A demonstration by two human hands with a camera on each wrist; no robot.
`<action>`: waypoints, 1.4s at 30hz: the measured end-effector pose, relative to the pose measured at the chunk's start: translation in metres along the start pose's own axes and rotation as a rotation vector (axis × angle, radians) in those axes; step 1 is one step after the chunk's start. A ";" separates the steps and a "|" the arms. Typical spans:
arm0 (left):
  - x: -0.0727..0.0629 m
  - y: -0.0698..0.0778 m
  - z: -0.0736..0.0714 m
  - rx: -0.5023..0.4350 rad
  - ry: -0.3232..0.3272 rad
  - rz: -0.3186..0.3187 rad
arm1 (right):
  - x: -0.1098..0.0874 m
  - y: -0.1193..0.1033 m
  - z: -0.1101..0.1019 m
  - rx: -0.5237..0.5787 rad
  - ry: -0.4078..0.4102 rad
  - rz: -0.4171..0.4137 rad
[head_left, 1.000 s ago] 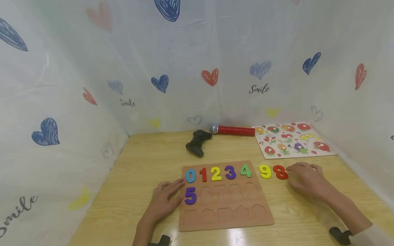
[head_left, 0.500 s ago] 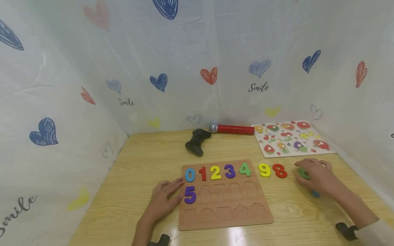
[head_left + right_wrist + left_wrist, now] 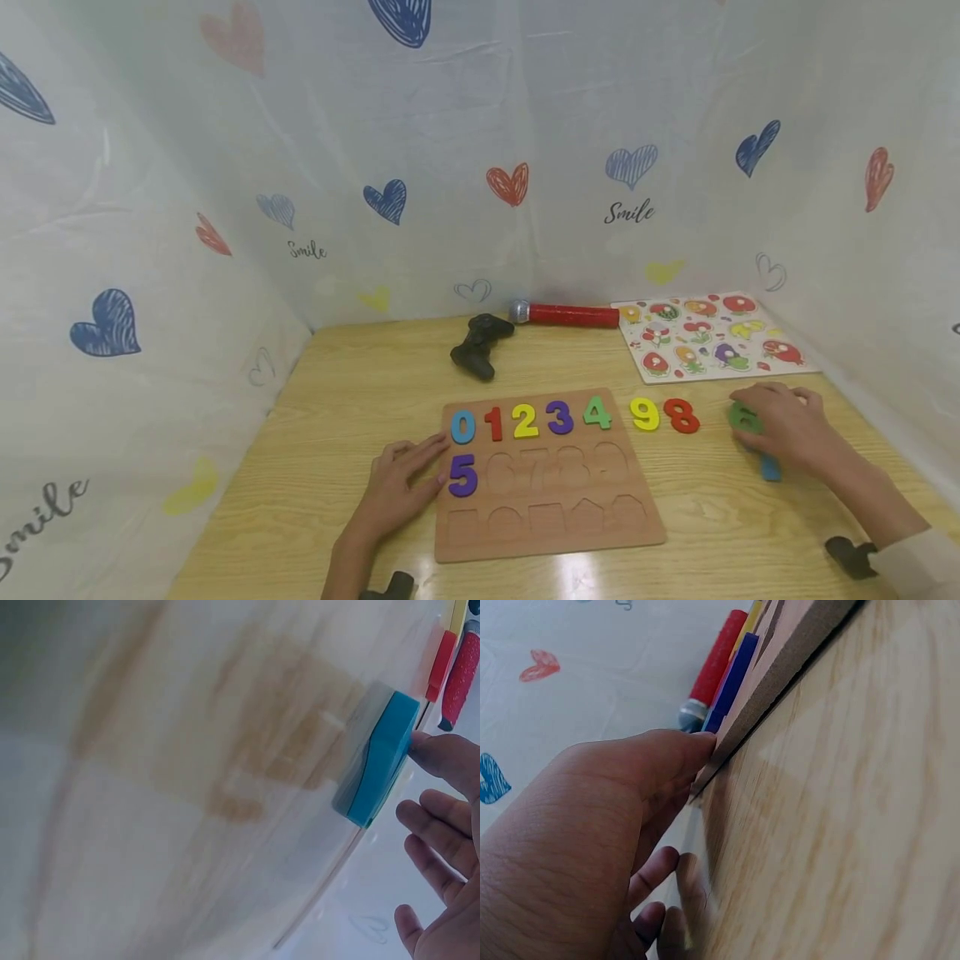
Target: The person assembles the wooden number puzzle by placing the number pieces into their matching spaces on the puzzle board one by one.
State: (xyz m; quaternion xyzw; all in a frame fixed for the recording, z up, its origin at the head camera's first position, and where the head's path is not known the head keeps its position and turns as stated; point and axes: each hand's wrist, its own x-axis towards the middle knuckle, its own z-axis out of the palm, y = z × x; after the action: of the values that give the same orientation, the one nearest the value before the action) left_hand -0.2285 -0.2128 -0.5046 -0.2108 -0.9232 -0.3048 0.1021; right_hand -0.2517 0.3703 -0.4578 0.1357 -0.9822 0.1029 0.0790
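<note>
A wooden puzzle board (image 3: 551,492) lies on the table, its top row filled with coloured numbers 0 to 4. A purple 5 (image 3: 463,476) sits at the left of the second row. My left hand (image 3: 401,487) rests against the board's left edge, fingers extended; the left wrist view shows the thumb at the purple number. My right hand (image 3: 787,425) hovers over a green 6 (image 3: 745,417), index finger and thumb spread about it. A blue 7 (image 3: 769,467) lies partly hidden beneath that hand. A yellow 9 (image 3: 645,414) and a red 8 (image 3: 682,416) lie right of the board.
Behind the board are a black game controller (image 3: 480,346) and a red microphone (image 3: 570,316). A fruit picture board (image 3: 712,342) lies at the back right. A heart-printed curtain (image 3: 450,125) closes off the back and sides.
My right hand has moved right from beside the red 8 to the green 6, uncovering parts of the green 6 and blue 7. The left hand has stayed at the board.
</note>
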 end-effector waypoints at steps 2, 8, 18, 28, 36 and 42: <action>0.000 0.000 0.000 0.005 0.006 0.002 | 0.001 0.002 -0.001 -0.008 -0.013 0.020; 0.000 0.000 0.001 0.025 0.023 0.018 | 0.001 0.005 -0.003 -0.013 -0.062 0.090; 0.000 -0.001 0.000 0.014 0.008 0.021 | 0.001 -0.001 -0.005 -0.021 -0.032 0.070; 0.000 -0.003 0.001 0.024 0.003 0.019 | 0.000 -0.017 -0.009 0.011 0.007 0.008; 0.002 -0.004 0.002 0.013 0.014 0.035 | -0.004 -0.031 -0.008 0.020 0.078 -0.056; 0.000 -0.004 0.003 0.015 0.012 0.013 | -0.005 -0.044 -0.009 0.020 0.078 -0.081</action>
State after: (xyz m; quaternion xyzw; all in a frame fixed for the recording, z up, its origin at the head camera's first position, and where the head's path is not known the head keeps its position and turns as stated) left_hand -0.2306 -0.2144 -0.5089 -0.2141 -0.9234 -0.2985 0.1113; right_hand -0.2334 0.3326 -0.4424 0.1720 -0.9710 0.1148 0.1200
